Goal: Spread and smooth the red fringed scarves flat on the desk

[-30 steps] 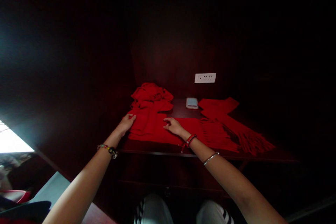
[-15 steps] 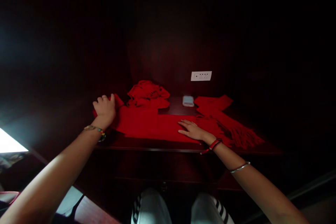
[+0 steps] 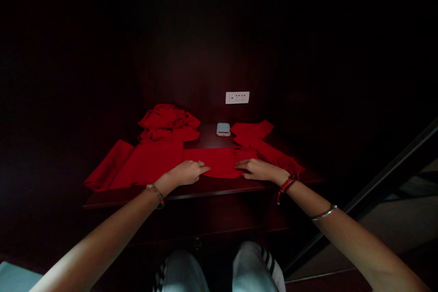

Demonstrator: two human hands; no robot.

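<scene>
A long red scarf [image 3: 214, 162] lies flat along the front of the dark wooden shelf [image 3: 212, 188]. On its middle rests my left hand [image 3: 187, 172], its index finger stretched over the fabric and the other fingers bent. My right hand [image 3: 260, 169] lies with fingers extended at the fringe, near the scarf's right end; the thumb is apart. Neither hand visibly grasps the cloth. At the left, the fabric ends in a thicker folded part [image 3: 111, 164]. Behind, a crumpled red cloth pile [image 3: 167, 123] sits back left, and another fringed red scarf [image 3: 263, 141] lies back right.
A phone [image 3: 223, 129] with its screen lit lies at the back of the shelf. Above it, a white socket plate [image 3: 237, 97] is set in the dark back wall. My knees [image 3: 256, 267] are below the shelf's front edge.
My left hand has left the scarf's left end and moved right to its middle. My right hand has shifted to the fringe. The view has turned to the right.
</scene>
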